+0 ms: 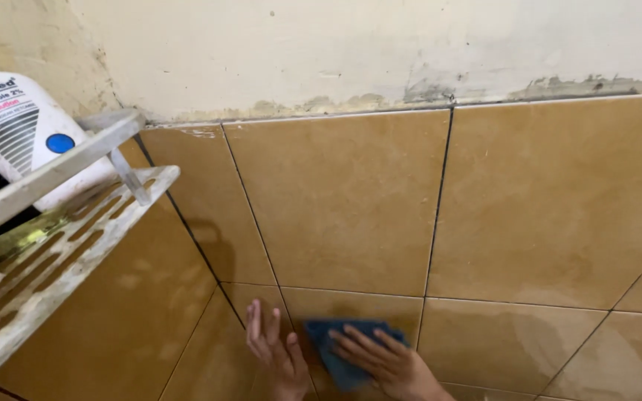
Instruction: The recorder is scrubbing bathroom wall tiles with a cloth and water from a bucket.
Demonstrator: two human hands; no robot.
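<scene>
Right now my right hand (384,362) lies flat with its fingers spread over a dark blue cloth (339,349), pressing it against the tan tiled wall (559,200) low in the view, just below a grout line. My left hand (273,349) rests beside it, palm to the tile and fingers apart, gripping nothing, its thumb side near the cloth's left edge. I judge the cloth to be light, soft and limp, probably damp, since pale wet-looking streaks show on the tiles to the right; it would bunch or slide on the glazed surface unless pinned by a flat palm, so the best hold is broad pressure across its middle. Up to the left, well apart from both hands, a grimy metal corner rack (76,223) carries a white bottle (16,134), with cracked plaster (336,52) above the tiles.
</scene>
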